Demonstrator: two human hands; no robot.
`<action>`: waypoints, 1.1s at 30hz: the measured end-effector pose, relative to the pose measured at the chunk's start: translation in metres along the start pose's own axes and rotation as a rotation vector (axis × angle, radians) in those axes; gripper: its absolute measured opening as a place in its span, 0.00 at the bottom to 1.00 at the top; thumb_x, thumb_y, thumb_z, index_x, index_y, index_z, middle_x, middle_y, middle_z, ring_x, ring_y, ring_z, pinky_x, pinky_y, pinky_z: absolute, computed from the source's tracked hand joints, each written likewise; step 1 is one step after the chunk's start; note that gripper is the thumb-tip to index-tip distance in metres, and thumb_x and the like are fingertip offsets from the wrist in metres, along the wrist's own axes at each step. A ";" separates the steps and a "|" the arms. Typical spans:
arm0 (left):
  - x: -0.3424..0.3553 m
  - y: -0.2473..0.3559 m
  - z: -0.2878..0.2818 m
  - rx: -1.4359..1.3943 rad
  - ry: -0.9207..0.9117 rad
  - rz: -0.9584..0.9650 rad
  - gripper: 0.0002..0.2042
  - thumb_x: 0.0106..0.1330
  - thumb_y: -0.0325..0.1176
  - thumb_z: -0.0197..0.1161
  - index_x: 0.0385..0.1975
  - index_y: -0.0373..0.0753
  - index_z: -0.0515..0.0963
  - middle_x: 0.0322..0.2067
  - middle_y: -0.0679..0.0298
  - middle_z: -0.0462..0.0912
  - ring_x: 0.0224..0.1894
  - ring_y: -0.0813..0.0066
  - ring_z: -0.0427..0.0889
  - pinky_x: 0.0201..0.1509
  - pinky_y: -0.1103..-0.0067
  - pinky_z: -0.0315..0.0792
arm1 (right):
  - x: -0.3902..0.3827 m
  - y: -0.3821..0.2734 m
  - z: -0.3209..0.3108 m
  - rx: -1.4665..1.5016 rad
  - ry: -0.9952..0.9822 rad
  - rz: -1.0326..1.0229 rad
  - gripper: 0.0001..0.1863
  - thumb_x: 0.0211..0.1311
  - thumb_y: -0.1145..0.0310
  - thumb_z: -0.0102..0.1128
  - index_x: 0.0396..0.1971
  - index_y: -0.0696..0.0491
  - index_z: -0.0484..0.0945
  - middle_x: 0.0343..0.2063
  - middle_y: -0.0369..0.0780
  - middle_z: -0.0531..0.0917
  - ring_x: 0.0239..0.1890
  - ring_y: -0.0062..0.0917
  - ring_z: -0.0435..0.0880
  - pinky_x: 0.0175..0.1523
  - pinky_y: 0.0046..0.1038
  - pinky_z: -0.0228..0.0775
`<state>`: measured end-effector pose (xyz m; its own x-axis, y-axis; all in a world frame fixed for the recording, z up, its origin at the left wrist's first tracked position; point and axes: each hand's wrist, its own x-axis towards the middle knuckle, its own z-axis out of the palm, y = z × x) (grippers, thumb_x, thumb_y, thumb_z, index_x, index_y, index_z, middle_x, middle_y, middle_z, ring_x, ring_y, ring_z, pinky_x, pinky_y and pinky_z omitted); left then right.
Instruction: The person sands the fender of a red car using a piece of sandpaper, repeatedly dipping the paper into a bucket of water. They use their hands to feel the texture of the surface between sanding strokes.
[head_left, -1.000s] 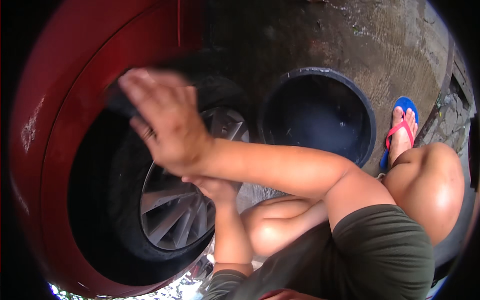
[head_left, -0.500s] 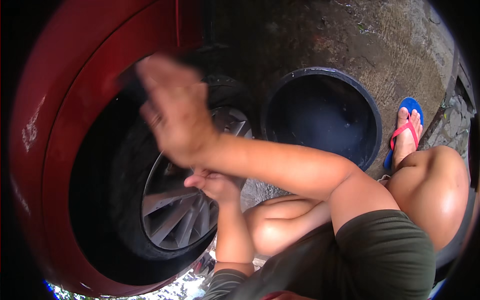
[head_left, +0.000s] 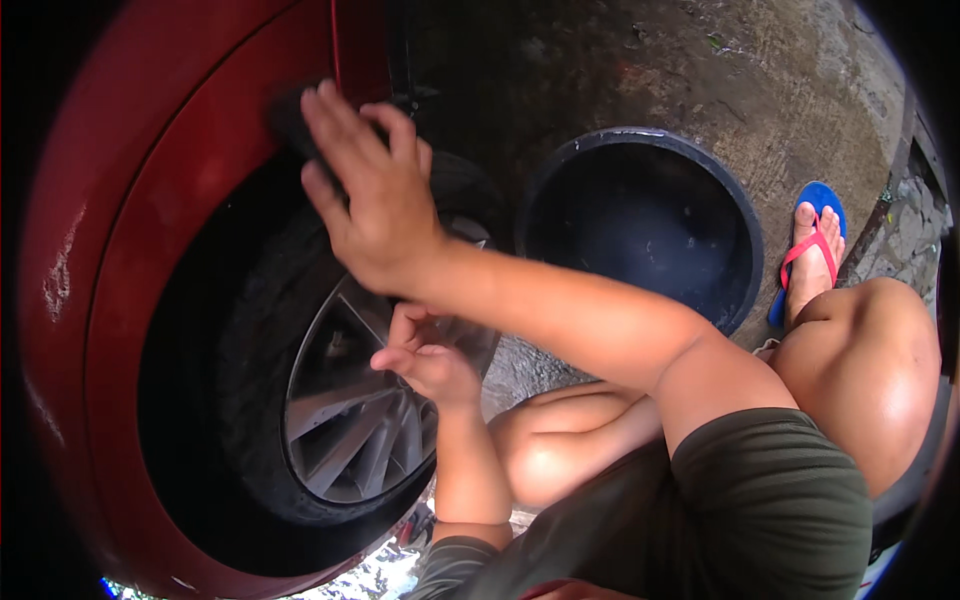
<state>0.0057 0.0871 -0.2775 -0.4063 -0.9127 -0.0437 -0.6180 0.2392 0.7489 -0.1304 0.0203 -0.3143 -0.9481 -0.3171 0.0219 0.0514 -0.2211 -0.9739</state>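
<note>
1. Since your right hand is stretched out past the upper edge of the wheel, that's where the dark pad is too: up against or just over the red fender, can't tell which.
2. Relative to your fingers, the pad sits underneath and pokes out on the side facing away from your wrist, around the gap between fingertips and thumb. It's pretty blurry, so sponge or cloth, no idea.
3. Your fingers on that hand are long and slightly parted, thumb spread off to one side, so you're holding the pad with a fairly flat hand. Can't tell how hard you're squeezing, the palm side is hidden.
4. Your left hand hangs in front of the wheel's silvery spokes, thumb sticking out, fingers loosely curled with a decent gap to the thumb. Your other wrist is just beside it; touching or apart, I can't say.
5. Over to the right of the wheel you've got a round black basin on the wet-looking ground.
6. Farther out from the wheel, beyond the basin, your foot is in a blue flip-flop with a reddish strap.
</note>
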 end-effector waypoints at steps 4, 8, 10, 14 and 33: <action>0.008 0.010 0.001 0.046 -0.012 -0.035 0.52 0.70 0.80 0.25 0.35 0.30 0.79 0.37 0.58 0.85 0.44 0.70 0.81 0.57 0.76 0.70 | 0.001 0.003 -0.001 -0.066 -0.040 0.009 0.32 0.76 0.55 0.51 0.74 0.54 0.66 0.73 0.47 0.70 0.71 0.50 0.63 0.72 0.51 0.52; 0.002 0.029 0.033 -0.209 0.211 -0.143 0.53 0.70 0.80 0.28 0.46 0.27 0.81 0.44 0.55 0.87 0.51 0.66 0.83 0.62 0.75 0.70 | -0.015 -0.020 -0.003 0.015 -0.095 -0.024 0.35 0.75 0.55 0.52 0.71 0.67 0.64 0.73 0.58 0.63 0.76 0.57 0.56 0.74 0.58 0.48; 0.005 0.010 0.006 -0.100 0.052 -0.093 0.54 0.70 0.80 0.28 0.49 0.25 0.80 0.46 0.54 0.86 0.54 0.66 0.83 0.64 0.72 0.71 | -0.007 -0.015 -0.003 -0.007 -0.106 -0.017 0.36 0.75 0.54 0.51 0.71 0.67 0.64 0.73 0.59 0.62 0.77 0.57 0.55 0.74 0.59 0.47; 0.001 -0.015 -0.012 -0.153 -0.052 -0.076 0.52 0.72 0.78 0.28 0.48 0.25 0.80 0.48 0.53 0.86 0.54 0.64 0.83 0.67 0.70 0.70 | -0.008 -0.031 0.000 0.081 -0.075 0.054 0.36 0.74 0.56 0.51 0.72 0.67 0.62 0.73 0.59 0.62 0.77 0.58 0.54 0.75 0.60 0.46; 0.007 0.009 0.007 -0.053 0.000 0.099 0.46 0.77 0.71 0.24 0.23 0.32 0.74 0.30 0.48 0.84 0.32 0.57 0.84 0.40 0.65 0.83 | 0.040 0.038 -0.040 0.462 -0.156 0.460 0.14 0.67 0.65 0.67 0.44 0.59 0.81 0.22 0.45 0.85 0.24 0.31 0.87 0.34 0.33 0.74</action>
<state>-0.0072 0.0852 -0.2755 -0.4633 -0.8856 0.0326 -0.5383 0.3105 0.7835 -0.1791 0.0357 -0.3593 -0.7426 -0.5955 -0.3065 0.6018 -0.3924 -0.6956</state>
